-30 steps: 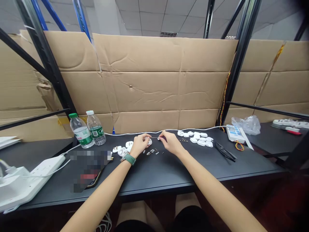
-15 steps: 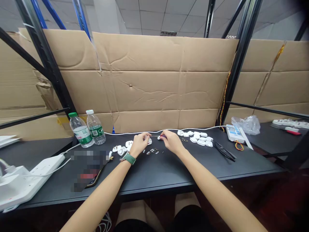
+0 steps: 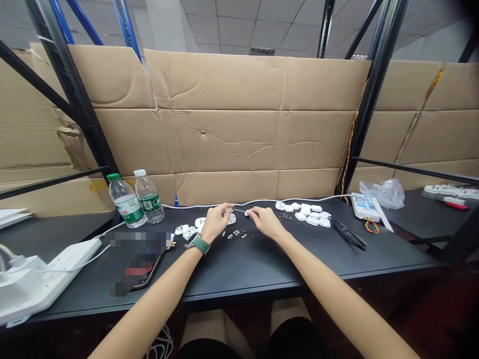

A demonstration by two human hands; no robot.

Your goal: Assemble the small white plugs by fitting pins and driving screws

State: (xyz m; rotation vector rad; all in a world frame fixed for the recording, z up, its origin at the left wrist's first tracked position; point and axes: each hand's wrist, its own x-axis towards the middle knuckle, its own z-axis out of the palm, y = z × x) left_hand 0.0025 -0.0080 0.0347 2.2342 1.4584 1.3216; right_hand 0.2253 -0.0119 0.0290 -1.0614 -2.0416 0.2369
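Observation:
My left hand [image 3: 215, 222], with a green watch [image 3: 200, 244] on its wrist, is closed around a small white plug part [image 3: 232, 218] at the far middle of the black table [image 3: 239, 269]. My right hand [image 3: 264, 222] is closed on a thin screwdriver [image 3: 242, 212] whose tip points left at that part. Small screws and metal pins [image 3: 236, 234] lie on the table just below both hands. More white plug shells [image 3: 190, 231] rest left of my left hand.
A cluster of white plug halves [image 3: 310, 214] lies to the right, then black pliers [image 3: 348, 234] and a white device [image 3: 363, 205]. Two water bottles [image 3: 136, 199], a phone [image 3: 145, 276] and a white power strip [image 3: 41, 279] sit left. Cardboard walls the back.
Both hands stayed in place over the plug part; the right hand shifted very slightly, showing more of the screwdriver's shaft.

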